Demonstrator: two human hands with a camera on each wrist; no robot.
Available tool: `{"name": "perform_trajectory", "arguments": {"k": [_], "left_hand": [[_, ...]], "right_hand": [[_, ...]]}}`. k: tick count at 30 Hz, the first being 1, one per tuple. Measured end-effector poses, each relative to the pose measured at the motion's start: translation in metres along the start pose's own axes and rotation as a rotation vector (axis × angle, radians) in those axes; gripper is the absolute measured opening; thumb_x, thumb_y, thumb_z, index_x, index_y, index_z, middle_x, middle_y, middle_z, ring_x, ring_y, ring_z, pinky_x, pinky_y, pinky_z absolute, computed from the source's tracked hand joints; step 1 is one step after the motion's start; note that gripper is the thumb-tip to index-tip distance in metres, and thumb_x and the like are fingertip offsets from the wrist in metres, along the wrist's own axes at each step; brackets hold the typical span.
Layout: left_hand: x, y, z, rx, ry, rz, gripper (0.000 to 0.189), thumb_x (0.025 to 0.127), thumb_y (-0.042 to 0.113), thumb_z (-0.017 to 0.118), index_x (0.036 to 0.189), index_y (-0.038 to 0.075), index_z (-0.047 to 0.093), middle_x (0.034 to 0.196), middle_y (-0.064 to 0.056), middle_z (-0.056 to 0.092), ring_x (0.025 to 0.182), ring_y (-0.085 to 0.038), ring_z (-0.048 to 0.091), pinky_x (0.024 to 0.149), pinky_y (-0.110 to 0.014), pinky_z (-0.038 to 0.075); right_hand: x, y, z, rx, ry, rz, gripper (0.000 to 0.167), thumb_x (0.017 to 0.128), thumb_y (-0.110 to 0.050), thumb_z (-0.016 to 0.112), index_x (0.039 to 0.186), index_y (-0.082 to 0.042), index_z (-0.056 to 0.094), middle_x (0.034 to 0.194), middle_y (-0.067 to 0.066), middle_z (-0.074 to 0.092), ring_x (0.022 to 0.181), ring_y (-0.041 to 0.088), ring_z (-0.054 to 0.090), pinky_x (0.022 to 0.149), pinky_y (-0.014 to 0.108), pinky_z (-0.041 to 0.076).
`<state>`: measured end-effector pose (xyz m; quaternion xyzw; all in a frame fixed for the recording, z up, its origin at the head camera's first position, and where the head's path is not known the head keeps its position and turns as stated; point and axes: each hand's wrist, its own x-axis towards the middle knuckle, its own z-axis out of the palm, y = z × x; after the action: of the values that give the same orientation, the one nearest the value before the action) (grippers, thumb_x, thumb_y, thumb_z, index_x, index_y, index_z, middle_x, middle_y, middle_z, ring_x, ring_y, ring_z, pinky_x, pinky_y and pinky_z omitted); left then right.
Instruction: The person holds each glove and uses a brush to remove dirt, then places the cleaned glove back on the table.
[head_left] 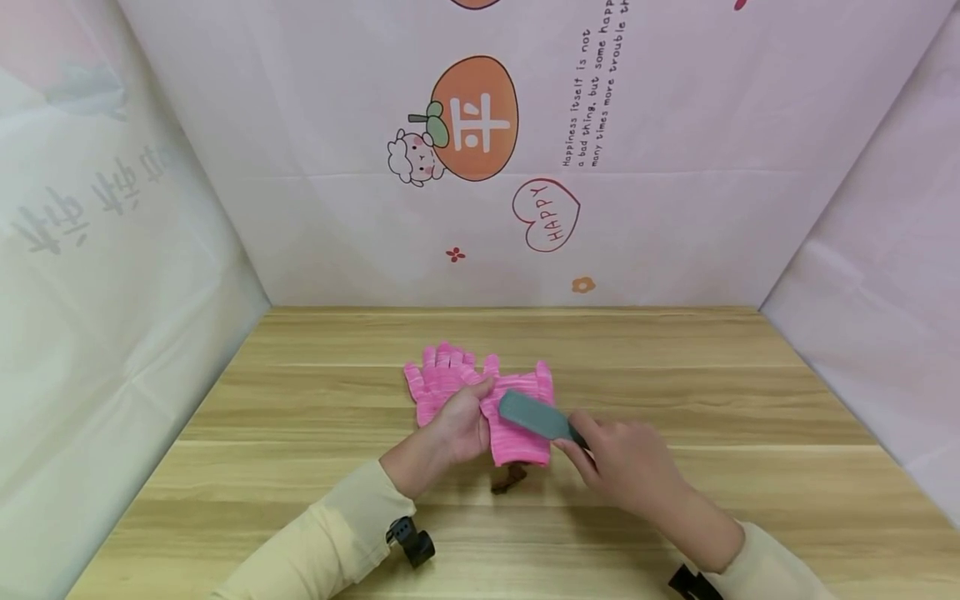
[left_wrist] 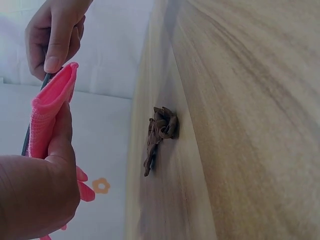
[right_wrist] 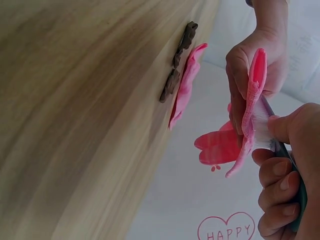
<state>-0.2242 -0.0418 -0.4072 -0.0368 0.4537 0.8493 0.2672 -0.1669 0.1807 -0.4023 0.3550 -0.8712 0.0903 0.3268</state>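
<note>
A pink knitted glove [head_left: 519, 450] is held up above the table by my left hand [head_left: 463, 425], its thumb on the near face and its cuff toward me. My right hand [head_left: 633, 467] grips a brush [head_left: 534, 415] with a grey-green back. In the right wrist view, the white bristles [right_wrist: 261, 125] press against the glove's face, and my right fingers curl round the handle. A second pink glove [head_left: 441, 379] lies flat on the table behind my left hand, its fingers pointing away.
A dark brown, twisted clump [left_wrist: 161, 127] lies on the wooden table [head_left: 300, 433], below the held glove. White printed sheets [head_left: 337, 208] stand round the back and both sides of the table. Small black cameras [head_left: 411, 542] are strapped at the wrists.
</note>
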Motion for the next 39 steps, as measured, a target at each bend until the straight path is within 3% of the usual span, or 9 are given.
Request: {"name": "perform_trajectory", "arguments": {"k": [11, 15, 21, 27, 30, 35, 39], "left_hand": [[0.001, -0.001, -0.002, 0.012, -0.002, -0.011, 0.044, 0.107, 0.029, 0.026, 0.133, -0.002, 0.043, 0.114, -0.008, 0.065, 0.118, -0.027, 0.057, 0.102, -0.045, 0.044], [0.002, 0.000, -0.003, 0.016, -0.008, -0.013, 0.044, 0.107, 0.030, 0.025, 0.133, -0.001, 0.043, 0.108, -0.005, 0.067, 0.110, -0.023, 0.062, 0.101, -0.045, 0.045], [0.002, 0.001, -0.002, 0.030, -0.027, -0.020, 0.043, 0.107, 0.030, 0.024, 0.132, 0.000, 0.043, 0.102, -0.003, 0.067, 0.096, -0.017, 0.066, 0.094, -0.041, 0.050], [0.002, 0.001, 0.000, 0.040, -0.026, -0.020, 0.044, 0.107, 0.029, 0.023, 0.135, 0.000, 0.041, 0.105, -0.003, 0.066, 0.101, -0.018, 0.065, 0.095, -0.042, 0.049], [0.001, 0.003, 0.000, 0.030, -0.021, -0.021, 0.044, 0.107, 0.029, 0.024, 0.136, 0.001, 0.042, 0.104, -0.002, 0.067, 0.096, -0.016, 0.066, 0.089, -0.037, 0.052], [0.001, 0.009, -0.001, 0.029, -0.015, -0.015, 0.039, 0.107, 0.031, 0.025, 0.127, 0.003, 0.046, 0.098, -0.002, 0.065, 0.086, -0.013, 0.064, 0.076, -0.031, 0.053], [0.002, 0.015, -0.003, 0.027, -0.014, 0.003, 0.035, 0.107, 0.030, 0.025, 0.121, 0.005, 0.046, 0.097, -0.002, 0.063, 0.085, -0.013, 0.063, 0.075, -0.030, 0.053]], "right_hand": [[-0.010, 0.003, -0.002, 0.016, -0.041, 0.028, 0.042, 0.100, -0.047, 0.047, 0.093, -0.008, 0.060, 0.055, -0.009, 0.042, 0.045, 0.003, 0.032, 0.037, 0.020, 0.026], [-0.014, 0.005, -0.003, 0.005, -0.026, 0.017, 0.050, 0.102, -0.051, 0.037, 0.092, -0.008, 0.059, 0.054, -0.009, 0.042, 0.045, 0.003, 0.032, 0.037, 0.020, 0.027], [-0.020, 0.008, -0.005, 0.004, -0.024, 0.025, 0.043, 0.101, -0.049, 0.043, 0.090, -0.009, 0.058, 0.055, -0.010, 0.041, 0.045, 0.002, 0.030, 0.038, 0.020, 0.026], [-0.026, 0.012, -0.007, 0.010, -0.033, 0.038, 0.042, 0.101, -0.049, 0.043, 0.084, -0.012, 0.053, 0.057, -0.013, 0.035, 0.047, 0.002, 0.027, 0.040, 0.018, 0.023], [-0.029, 0.014, -0.009, 0.012, -0.042, 0.049, 0.042, 0.101, -0.050, 0.043, 0.086, -0.012, 0.055, 0.058, -0.013, 0.035, 0.048, 0.001, 0.027, 0.041, 0.018, 0.023], [-0.032, 0.017, -0.014, 0.009, -0.034, 0.051, 0.044, 0.102, -0.050, 0.042, 0.090, -0.010, 0.057, 0.058, -0.013, 0.039, 0.048, 0.000, 0.029, 0.040, 0.018, 0.026], [-0.035, 0.020, -0.017, 0.006, -0.048, 0.071, 0.043, 0.101, -0.049, 0.044, 0.090, -0.010, 0.058, 0.058, -0.013, 0.041, 0.048, 0.000, 0.030, 0.040, 0.019, 0.027]]}}
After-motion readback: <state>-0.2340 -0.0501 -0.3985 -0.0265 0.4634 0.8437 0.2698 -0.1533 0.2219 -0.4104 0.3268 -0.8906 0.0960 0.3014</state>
